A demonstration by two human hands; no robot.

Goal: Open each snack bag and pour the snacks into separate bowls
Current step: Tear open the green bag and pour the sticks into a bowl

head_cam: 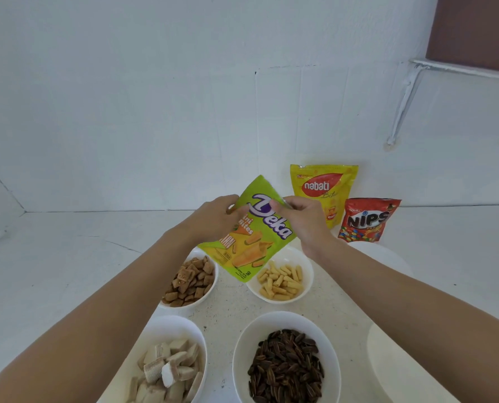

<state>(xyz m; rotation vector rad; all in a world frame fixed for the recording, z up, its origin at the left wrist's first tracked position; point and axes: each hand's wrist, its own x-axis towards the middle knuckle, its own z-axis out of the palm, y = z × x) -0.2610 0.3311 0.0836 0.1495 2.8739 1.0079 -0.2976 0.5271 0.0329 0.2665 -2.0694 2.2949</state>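
Head view. Green foil Deka snack bag (pixel 252 234) is held tilted in the air, its lower corner over the gap between a white bowl of brown square pillows (pixel 206 296) and a white bowl of yellow stick snacks (pixel 307 282).

Left hand (pixel 213 219): fingers curled, pinching the bag's upper left edge. Right hand (pixel 303 219): thumb and fingers pinch the upper right edge. Opposed grips near the top suit pulling the mouth apart. Cannot tell whether the seal is open.

Yellow nabati pouch (pixel 321 190) and red Nips pouch (pixel 364 222) stand upright at the wall on the white counter (pixel 68 257), probably next in line.
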